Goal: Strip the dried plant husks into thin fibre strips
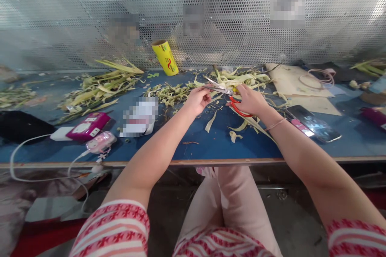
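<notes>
Scissors (226,91), red-handled, blades parted, grasped in the worker's right hand (251,100) above blue table (211,148); left hand (198,101) at their 9 o'clock, curled close by the blades, whether pinching anything cannot be told. Pale leaf strips (250,77) lie at 1 o'clock, just beyond. Farther out: tilted yellow tube (165,58) at 10, leaf heap (102,86) at 9, dark phone (316,124) at 4.

Right grip (251,100) — red-handled scissors (229,92), blades (218,89) parted.
</notes>
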`<state>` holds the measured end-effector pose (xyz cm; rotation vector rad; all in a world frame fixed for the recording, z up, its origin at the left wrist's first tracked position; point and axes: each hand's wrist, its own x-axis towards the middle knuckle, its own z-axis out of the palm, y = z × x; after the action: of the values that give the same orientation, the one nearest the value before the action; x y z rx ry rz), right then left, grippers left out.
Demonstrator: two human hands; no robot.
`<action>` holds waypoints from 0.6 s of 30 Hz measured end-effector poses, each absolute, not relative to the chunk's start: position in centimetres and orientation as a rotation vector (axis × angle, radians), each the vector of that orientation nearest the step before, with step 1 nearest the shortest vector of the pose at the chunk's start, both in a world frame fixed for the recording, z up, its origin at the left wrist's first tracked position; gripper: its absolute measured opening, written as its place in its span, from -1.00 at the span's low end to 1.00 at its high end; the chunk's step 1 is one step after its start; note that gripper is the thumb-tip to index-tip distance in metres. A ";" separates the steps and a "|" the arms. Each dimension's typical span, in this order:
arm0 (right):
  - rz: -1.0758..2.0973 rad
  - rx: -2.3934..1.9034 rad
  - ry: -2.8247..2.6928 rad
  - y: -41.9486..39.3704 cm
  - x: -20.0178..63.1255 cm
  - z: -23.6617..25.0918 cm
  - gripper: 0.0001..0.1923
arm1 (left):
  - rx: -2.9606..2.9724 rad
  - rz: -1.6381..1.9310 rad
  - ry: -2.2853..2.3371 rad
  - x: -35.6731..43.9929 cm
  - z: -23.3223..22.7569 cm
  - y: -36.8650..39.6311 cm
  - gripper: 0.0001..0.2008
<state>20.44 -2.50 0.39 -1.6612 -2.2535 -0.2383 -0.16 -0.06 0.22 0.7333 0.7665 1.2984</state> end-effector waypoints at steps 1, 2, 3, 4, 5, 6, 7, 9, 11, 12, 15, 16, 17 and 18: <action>-0.237 -1.662 -2.245 -2.4 20.5 0.4 -0.39 | 0.724 1.300 0.759 -0.2 0.2 0.0 -0.78; -0.237 -1.660 -2.240 -2.4 20.5 0.4 -0.40 | 0.714 1.302 0.749 -0.2 0.1 0.0 -0.79; -0.240 -1.660 -2.235 -2.3 20.6 0.4 -0.42 | 0.704 1.302 0.738 -0.2 0.1 0.0 -0.81; -0.249 -1.659 -2.232 -2.2 20.7 0.4 -0.43 | 0.691 1.301 0.729 -0.2 0.1 0.0 -0.82; -0.263 -1.657 -2.228 -2.1 20.8 0.4 -0.44 | 0.678 1.299 0.721 -0.3 0.2 0.0 -0.82; -0.280 -1.654 -2.225 -2.0 20.8 0.3 -0.44 | 0.665 1.296 0.716 -0.3 0.2 0.0 -0.82; -0.298 -1.651 -2.221 -1.9 20.9 0.3 -0.45 | 0.655 1.292 0.716 -0.3 0.3 -0.1 -0.82; -0.319 -1.643 -2.217 -1.9 21.0 0.2 -0.45 | 0.642 1.289 0.723 -0.3 0.4 -0.2 -0.81; -0.323 -1.641 -2.210 -1.9 21.1 0.3 -0.45 | 0.641 1.287 0.729 -0.3 0.5 -0.2 -0.80; -0.322 -1.640 -2.207 -1.9 21.1 0.4 -0.45 | 0.641 1.285 0.730 -0.4 0.5 -0.3 -0.79; -0.317 -1.632 -2.208 -2.0 21.0 0.7 -0.45 | 0.635 1.277 0.739 -0.4 0.5 -0.3 -0.77; -0.316 -1.632 -2.211 -2.1 21.0 0.8 -0.45 | 0.635 1.275 0.742 -0.4 0.5 -0.3 -0.78; -0.313 -1.635 -2.212 -2.1 21.0 0.8 -0.46 | 0.635 1.272 0.742 -0.5 0.5 -0.3 -0.78; -0.311 -1.640 -2.212 -2.1 21.0 0.9 -0.48 | 0.637 1.270 0.739 -0.5 0.5 -0.3 -0.80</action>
<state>21.02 -2.07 0.92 -1.6400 -2.2118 -0.3114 -0.49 -0.27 0.51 0.6373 0.7394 1.2695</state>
